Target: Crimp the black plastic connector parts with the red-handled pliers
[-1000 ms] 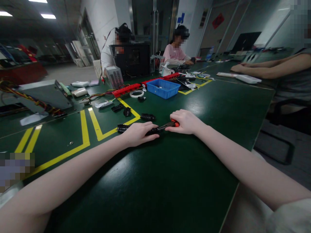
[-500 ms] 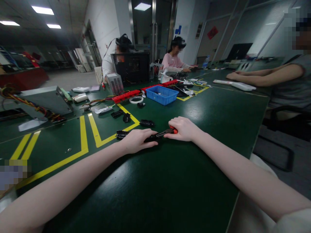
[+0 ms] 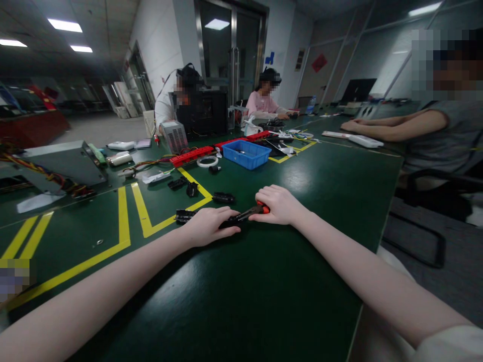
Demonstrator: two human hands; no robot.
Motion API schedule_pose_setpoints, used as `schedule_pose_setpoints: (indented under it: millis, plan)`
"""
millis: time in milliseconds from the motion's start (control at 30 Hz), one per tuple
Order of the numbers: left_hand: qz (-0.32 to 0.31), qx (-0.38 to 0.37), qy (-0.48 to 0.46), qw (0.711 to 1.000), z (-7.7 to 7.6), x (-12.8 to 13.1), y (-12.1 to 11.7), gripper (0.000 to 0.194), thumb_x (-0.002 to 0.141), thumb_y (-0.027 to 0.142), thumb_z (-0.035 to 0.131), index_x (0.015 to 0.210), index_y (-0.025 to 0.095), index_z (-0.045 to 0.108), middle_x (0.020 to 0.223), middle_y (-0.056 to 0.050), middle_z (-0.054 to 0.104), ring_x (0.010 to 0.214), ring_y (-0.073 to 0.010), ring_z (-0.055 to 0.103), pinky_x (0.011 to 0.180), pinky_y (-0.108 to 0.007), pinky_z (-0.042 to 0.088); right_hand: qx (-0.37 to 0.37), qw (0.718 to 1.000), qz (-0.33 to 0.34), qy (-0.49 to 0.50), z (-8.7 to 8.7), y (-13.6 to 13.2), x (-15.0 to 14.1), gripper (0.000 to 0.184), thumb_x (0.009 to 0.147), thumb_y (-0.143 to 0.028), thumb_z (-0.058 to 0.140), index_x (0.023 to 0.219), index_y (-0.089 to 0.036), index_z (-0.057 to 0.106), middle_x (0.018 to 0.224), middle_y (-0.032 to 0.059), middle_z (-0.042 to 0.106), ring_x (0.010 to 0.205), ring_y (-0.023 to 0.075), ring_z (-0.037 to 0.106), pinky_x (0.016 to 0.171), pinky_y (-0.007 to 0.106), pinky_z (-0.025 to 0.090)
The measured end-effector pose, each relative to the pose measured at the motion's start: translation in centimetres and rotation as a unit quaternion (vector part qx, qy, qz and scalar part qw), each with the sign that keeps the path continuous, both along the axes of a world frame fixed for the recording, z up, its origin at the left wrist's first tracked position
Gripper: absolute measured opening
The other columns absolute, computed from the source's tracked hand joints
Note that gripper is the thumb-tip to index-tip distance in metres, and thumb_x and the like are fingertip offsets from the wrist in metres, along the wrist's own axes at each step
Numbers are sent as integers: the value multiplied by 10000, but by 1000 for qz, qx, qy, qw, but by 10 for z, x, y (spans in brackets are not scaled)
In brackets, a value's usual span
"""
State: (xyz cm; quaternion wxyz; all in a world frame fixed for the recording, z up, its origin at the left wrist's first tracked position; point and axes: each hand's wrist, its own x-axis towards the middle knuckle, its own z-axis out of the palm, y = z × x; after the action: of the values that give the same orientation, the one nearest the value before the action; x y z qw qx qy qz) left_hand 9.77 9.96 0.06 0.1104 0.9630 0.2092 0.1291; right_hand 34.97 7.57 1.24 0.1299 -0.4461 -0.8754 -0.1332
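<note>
My left hand is closed around a long black plastic piece lying low over the table; its left end sticks out past the hand. In my right hand are needle-nose pliers with red handles, mostly covered by the fingers. The pliers' jaws point left and meet the right end of the black piece, close to my left fingertips. Whether the jaws grip it I cannot tell. Just beyond my left hand lies another black piece, with smaller black pieces farther left.
A blue bin stands beyond my hands, before a red power strip. A white ring lies to its left. Metal power-supply boxes with wires occupy the left side. A co-worker's arms rest on the table at right.
The camera view has tilted and shifted, so the scene sits lower and farther left. Both hands keep their hold, with the pliers at the black piece's end throughout.
</note>
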Motion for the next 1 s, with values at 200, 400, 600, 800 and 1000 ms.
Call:
schedule_pose_setpoints:
  millis: [200,400,600,800,1000]
  plan:
    - [-1,-1,23,1000,1,1,2,404,943,483,453,1179,178,573,1021,-77,676,873,-215,645,733,-296,475,-22,1000,-4,4,-3,0,-1,512,817,-669,483,708,-174,548,699,45,569,654,166,477,645,289,285]
    - [-3,-15,22,1000,2,1,1,384,949,471,446,1169,185,577,1026,-67,684,891,-223,650,739,-299,475,-30,1000,-7,-4,-2,-1,-2,516,820,-672,476,710,-173,546,710,49,580,662,167,486,646,287,291]
    - [4,-13,16,1000,1,0,0,397,944,476,456,1195,187,560,1054,-70,677,907,-228,648,745,-305,473,-30,999,-17,-14,0,-2,-2,521,825,-676,468,709,-173,543,718,50,588,666,167,497,648,288,290]
    - [8,-22,13,1000,0,0,0,377,956,458,435,1173,181,571,1046,-67,683,907,-227,649,753,-306,473,-6,1000,-15,-3,0,-1,1,520,820,-678,476,720,-173,548,727,55,597,685,171,512,647,294,290]
    - [6,-26,17,999,1,1,1,380,955,466,432,1155,179,581,1032,-69,682,902,-222,647,750,-301,474,-17,1000,-23,0,-1,-1,2,503,823,-663,481,722,-173,544,736,51,602,684,168,518,651,286,300]
